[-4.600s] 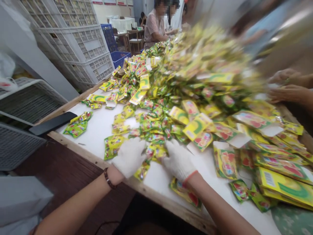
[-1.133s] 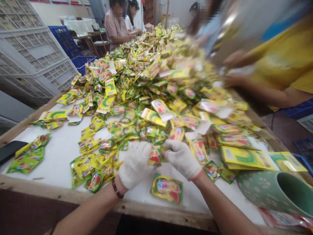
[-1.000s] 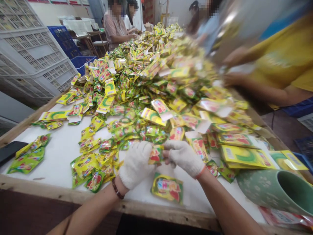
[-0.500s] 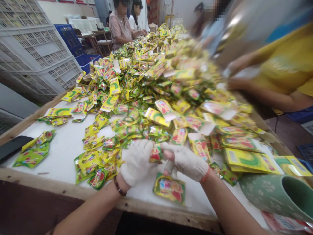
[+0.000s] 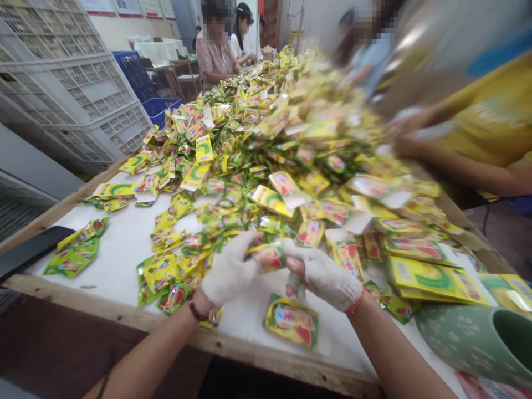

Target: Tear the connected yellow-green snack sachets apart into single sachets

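Both my hands wear white knit gloves and meet just above the white table [image 5: 120, 249] near its front edge. My left hand [image 5: 228, 270] and my right hand [image 5: 322, 274] pinch the same small yellow-green sachet [image 5: 268, 256] between them, one at each end. A larger flat packet [image 5: 293, 321] with red and yellow print lies on the table right under my right hand. A big heap of yellow-green sachets [image 5: 266, 144] covers the table beyond my hands.
A green patterned cup [image 5: 474, 338] lies on its side at the right. Flat yellow packets [image 5: 432, 274] are stacked beside it. A dark phone [image 5: 31, 249] rests at the left edge. White crates [image 5: 83, 94] stand left. Other people sit along the table, one in yellow [image 5: 486, 116] close on the right.
My hands have lifted a sachet out of the pile and drawn closer together on it; it has turned from upright to lying sideways. The view has shifted slightly to the left.
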`<state>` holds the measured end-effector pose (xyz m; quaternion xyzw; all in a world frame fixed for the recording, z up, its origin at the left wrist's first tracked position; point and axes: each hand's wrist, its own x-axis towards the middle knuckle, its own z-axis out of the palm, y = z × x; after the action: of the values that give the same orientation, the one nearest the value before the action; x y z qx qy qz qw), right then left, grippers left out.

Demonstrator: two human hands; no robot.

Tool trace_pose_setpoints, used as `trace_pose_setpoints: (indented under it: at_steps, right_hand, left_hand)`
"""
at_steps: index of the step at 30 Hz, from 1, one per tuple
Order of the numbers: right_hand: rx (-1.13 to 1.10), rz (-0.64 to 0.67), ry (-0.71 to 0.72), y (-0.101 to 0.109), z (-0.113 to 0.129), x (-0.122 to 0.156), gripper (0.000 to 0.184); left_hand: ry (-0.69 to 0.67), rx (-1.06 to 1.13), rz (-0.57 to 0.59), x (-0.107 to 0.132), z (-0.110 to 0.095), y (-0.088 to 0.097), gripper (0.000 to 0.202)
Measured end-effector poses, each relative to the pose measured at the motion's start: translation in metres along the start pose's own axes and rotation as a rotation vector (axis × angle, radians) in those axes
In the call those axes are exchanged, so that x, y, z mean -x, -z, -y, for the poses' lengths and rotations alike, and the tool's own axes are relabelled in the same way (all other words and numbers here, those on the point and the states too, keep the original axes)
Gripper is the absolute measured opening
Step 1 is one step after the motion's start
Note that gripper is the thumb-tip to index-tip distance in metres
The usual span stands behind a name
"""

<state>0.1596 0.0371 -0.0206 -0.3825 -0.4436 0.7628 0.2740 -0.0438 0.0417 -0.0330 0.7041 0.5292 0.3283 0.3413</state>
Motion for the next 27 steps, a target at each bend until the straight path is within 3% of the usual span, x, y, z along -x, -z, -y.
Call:
trace_pose_setpoints:
  at_steps: [3, 5, 7, 10, 12, 15, 19, 24, 27]
  right_hand:
    - [-0.098, -0.008, 0.041, 0.000, 0.001, 0.001, 0.043]
    - [-0.123, 0.025, 0.003, 0.001, 0.000, 0.001, 0.043]
    - [-0.088, -0.019, -0.013, 0.005, 0.002, 0.002, 0.043]
    - [-0.017, -0.244, 0.083, 0.018, 0.007, 0.002, 0.040]
    - [-0.026, -0.389, 0.144, 0.025, 0.009, 0.000, 0.038]
    - [-0.022, -0.447, 0.165, 0.027, 0.009, -0.004, 0.038]
    - [0.183, -0.362, 0.177, 0.018, 0.008, -0.003, 0.038]
    - [0.251, -0.619, 0.301, 0.010, 0.017, 0.008, 0.033]
    - [0.134, -0.432, 0.155, 0.001, 0.017, 0.012, 0.035]
  left_hand:
    - [0.278, 0.481, 0.077, -0.005, -0.007, 0.011, 0.053]
    - [0.390, 0.657, 0.152, -0.004, -0.011, 0.014, 0.057]
    - [0.464, 0.736, 0.128, 0.000, -0.013, 0.014, 0.055]
    - [0.511, 0.783, 0.080, 0.014, -0.016, 0.007, 0.054]
    - [0.498, 0.818, 0.132, 0.025, -0.021, 0.000, 0.048]
    - [0.460, 0.851, 0.208, 0.039, -0.031, -0.010, 0.037]
    - [0.429, 0.810, 0.056, 0.043, -0.031, -0.015, 0.042]
    - [0.404, 0.833, -0.222, 0.037, -0.020, -0.008, 0.047]
    - [0.406, 0.881, -0.281, 0.036, -0.020, -0.005, 0.050]
